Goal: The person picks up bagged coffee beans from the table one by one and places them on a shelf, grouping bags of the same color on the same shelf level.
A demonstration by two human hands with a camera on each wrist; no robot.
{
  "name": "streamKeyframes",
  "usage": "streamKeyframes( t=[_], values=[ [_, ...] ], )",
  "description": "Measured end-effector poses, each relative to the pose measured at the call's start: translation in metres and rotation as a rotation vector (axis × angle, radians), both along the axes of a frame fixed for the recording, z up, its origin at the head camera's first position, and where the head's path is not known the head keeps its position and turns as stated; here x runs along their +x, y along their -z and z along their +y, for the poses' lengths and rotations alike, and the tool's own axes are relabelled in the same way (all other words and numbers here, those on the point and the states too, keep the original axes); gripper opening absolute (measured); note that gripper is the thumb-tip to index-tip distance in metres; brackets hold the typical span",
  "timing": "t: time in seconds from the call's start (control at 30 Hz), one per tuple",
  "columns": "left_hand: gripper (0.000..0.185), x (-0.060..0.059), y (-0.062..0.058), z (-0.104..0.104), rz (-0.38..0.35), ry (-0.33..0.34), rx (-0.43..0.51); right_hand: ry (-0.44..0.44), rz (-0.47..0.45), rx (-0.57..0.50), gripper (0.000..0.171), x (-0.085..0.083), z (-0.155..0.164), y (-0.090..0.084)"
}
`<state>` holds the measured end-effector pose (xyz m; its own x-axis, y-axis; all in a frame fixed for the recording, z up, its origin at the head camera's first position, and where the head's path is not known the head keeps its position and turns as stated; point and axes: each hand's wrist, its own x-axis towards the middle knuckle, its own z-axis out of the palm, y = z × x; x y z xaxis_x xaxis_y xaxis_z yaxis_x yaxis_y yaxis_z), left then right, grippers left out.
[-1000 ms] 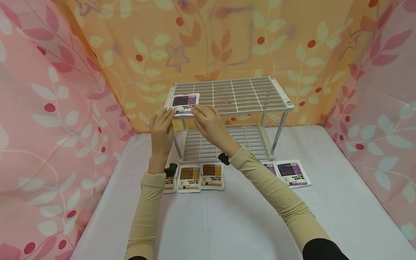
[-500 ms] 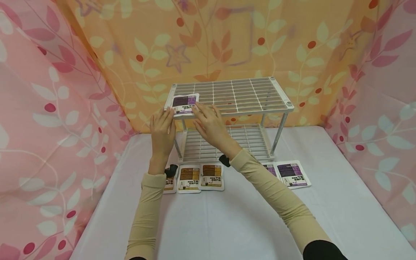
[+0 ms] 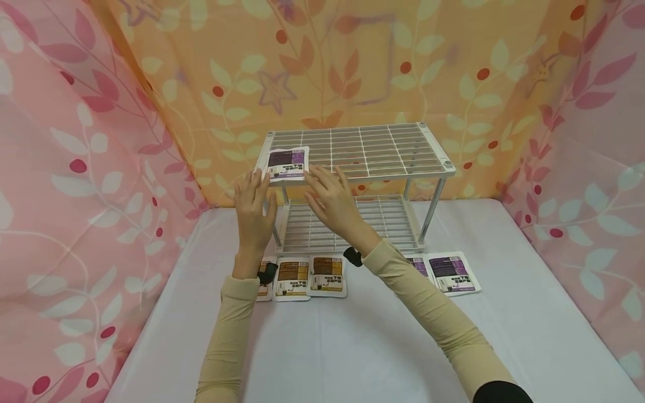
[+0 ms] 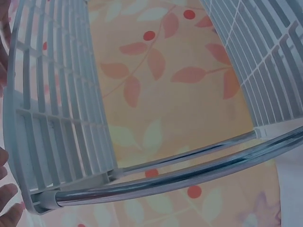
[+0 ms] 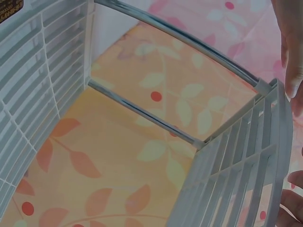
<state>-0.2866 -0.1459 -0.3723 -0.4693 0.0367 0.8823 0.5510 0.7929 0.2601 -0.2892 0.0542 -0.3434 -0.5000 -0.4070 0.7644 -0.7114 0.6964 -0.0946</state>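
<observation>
A purple packet point(image 3: 287, 163) lies flat at the front left corner of the rack's top shelf point(image 3: 383, 146), just beyond both hands, left hand point(image 3: 253, 210) and right hand point(image 3: 332, 200) open, holding nothing.

Head view: evenly and brightly lit, soft diffuse light from above and in front; no glare recorded. Faint shadows are cast under the white two-tier wire rack point(image 3: 353, 184) onto the white-covered bench point(image 3: 353, 347). Focus is sharp throughout; slight wide-angle stretching is noted at the edges.

Wrist views: dimmer, with a cool bluish cast. Strong fisheye curvature is seen in the rack's chrome tubes point(image 4: 180, 177). Fingertips point(image 5: 291, 71) at the borders are rendered soft and blurred.
</observation>
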Motion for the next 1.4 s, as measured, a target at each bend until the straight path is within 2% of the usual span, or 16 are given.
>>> streamKeyframes(
  t=[0.33, 0.7, 0.93, 1.27, 1.4],
  values=[
    [0.048, 0.008, 0.010, 0.009, 0.030, 0.019, 0.010, -0.033, 0.016, -0.044, 0.041, 0.007, 0.012, 0.008],
    [0.051, 0.017, 0.023, 0.020, 0.028, 0.087, -0.007, -0.083, 0.076, -0.113, 0.043, 0.012, 0.029, 0.023],
    [0.053, 0.022, 0.030, 0.030, 0.015, 0.135, -0.024, -0.102, 0.054, -0.134, 0.043, 0.018, 0.038, 0.028],
    [0.051, 0.022, 0.039, 0.044, 0.059, 0.192, -0.032, -0.125, 0.050, -0.156, 0.043, 0.022, 0.054, 0.040],
    [0.051, 0.024, 0.046, 0.049, 0.031, 0.211, -0.032, -0.134, 0.053, -0.167, 0.041, 0.023, 0.060, 0.045]
  ],
)
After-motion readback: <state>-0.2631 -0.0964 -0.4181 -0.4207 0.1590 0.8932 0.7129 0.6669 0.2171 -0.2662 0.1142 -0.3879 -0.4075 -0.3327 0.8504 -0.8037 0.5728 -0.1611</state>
